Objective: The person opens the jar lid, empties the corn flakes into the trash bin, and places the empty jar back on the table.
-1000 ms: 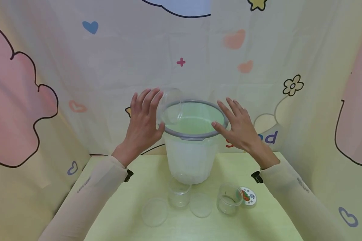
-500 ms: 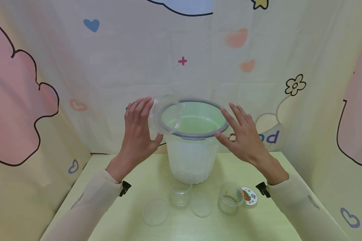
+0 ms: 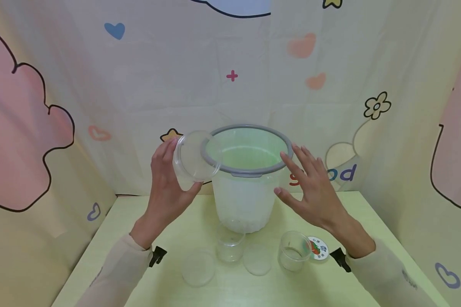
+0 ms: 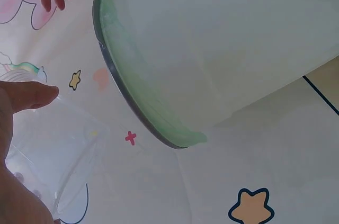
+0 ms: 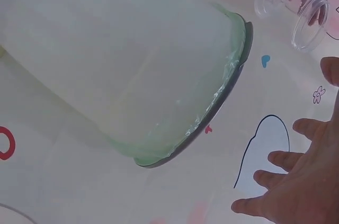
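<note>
My left hand [image 3: 165, 187] grips a clear round plastic container [image 3: 197, 155], tilted sideways at the bin's left rim. In the left wrist view, the thumb [image 4: 34, 96] lies across the container [image 4: 58, 150]. The right wrist view shows the container's round rim [image 5: 310, 23]. A white waste bin [image 3: 243, 196] with a grey rim ring and a pale green liner stands between my hands. My right hand [image 3: 316, 194], fingers spread, holds nothing and hovers by the bin's right rim. Its extended fingers [image 5: 286, 160] show in the right wrist view.
Before the bin stand two clear plastic tubs, a left one [image 3: 230, 247] and a right one [image 3: 293, 251]. Two clear lids, a left one [image 3: 198, 267] and a right one [image 3: 257, 259], lie flat. A printed white round lid [image 3: 318, 248] lies behind the right tub. A patterned curtain surrounds the table.
My left hand has drawn the container left and down from over the bin's opening. My right hand has moved slightly down and right, still spread. The tubs and lids on the table stay put.
</note>
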A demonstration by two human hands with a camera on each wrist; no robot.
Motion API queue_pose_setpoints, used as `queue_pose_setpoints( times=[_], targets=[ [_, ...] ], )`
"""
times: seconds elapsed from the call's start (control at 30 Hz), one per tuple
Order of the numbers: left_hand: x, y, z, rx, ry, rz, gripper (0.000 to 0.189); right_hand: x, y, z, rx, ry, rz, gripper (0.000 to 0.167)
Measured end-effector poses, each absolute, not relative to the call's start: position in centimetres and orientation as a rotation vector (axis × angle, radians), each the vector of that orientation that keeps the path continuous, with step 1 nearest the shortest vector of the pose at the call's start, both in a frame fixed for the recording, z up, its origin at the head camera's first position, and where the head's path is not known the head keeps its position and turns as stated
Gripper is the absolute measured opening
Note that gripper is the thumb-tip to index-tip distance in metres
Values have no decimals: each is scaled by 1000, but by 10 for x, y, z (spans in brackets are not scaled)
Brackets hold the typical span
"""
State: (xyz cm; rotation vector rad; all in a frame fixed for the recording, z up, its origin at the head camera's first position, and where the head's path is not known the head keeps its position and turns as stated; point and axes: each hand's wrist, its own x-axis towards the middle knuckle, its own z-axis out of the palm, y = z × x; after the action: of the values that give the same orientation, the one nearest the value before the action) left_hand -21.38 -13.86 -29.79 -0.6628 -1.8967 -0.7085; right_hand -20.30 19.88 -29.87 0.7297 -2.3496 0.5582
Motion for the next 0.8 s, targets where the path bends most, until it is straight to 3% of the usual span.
queue_pose_setpoints(
  times=[0.8],
  targets=[
    [-195, -145, -343, -528, -2077, -1015, 113, -156, 186, -337, 872, -2328, 532, 71]
  ],
)
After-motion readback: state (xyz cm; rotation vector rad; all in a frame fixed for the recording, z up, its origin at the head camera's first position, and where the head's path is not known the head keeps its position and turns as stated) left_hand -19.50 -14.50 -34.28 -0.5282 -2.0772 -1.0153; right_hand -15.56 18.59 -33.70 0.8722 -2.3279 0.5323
